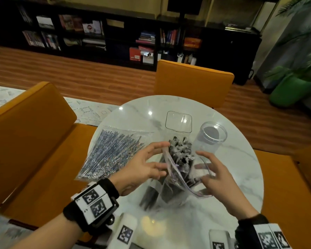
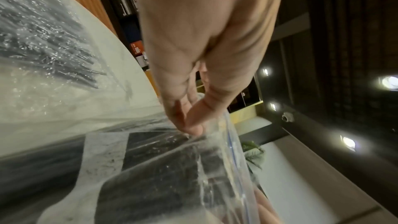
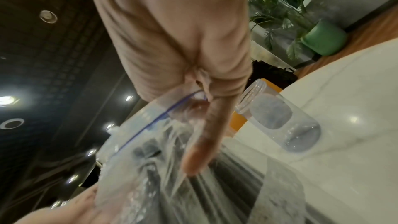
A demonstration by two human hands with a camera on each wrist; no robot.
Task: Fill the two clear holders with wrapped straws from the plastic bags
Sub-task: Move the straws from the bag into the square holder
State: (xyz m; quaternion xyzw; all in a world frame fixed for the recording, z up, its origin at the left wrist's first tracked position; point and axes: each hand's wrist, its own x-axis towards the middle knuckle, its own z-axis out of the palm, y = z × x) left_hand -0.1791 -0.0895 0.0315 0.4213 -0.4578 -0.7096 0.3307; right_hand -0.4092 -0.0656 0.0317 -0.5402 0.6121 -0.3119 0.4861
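Note:
A clear zip bag [image 1: 171, 187] of dark wrapped straws [image 1: 180, 153] stands upright mid-table, its mouth pulled open. My left hand [image 1: 164, 157] pinches the left side of the bag's rim; in the left wrist view the thumb and fingers of the left hand [image 2: 189, 123] close on the bag's plastic [image 2: 172, 176]. My right hand [image 1: 199, 164] holds the right side of the rim, fingers behind the film. A second full bag [image 1: 111, 151] lies flat at the left. The square clear holder [image 1: 178, 121] and the round clear holder [image 1: 212, 135] stand behind, with no straws in them.
The round marble table [image 1: 241, 177] has orange chairs [image 1: 192, 81] around it. Two white tagged blocks [image 1: 125, 230] sit at the near edge. A green pot [image 1: 291, 90] stands on the floor at the far right.

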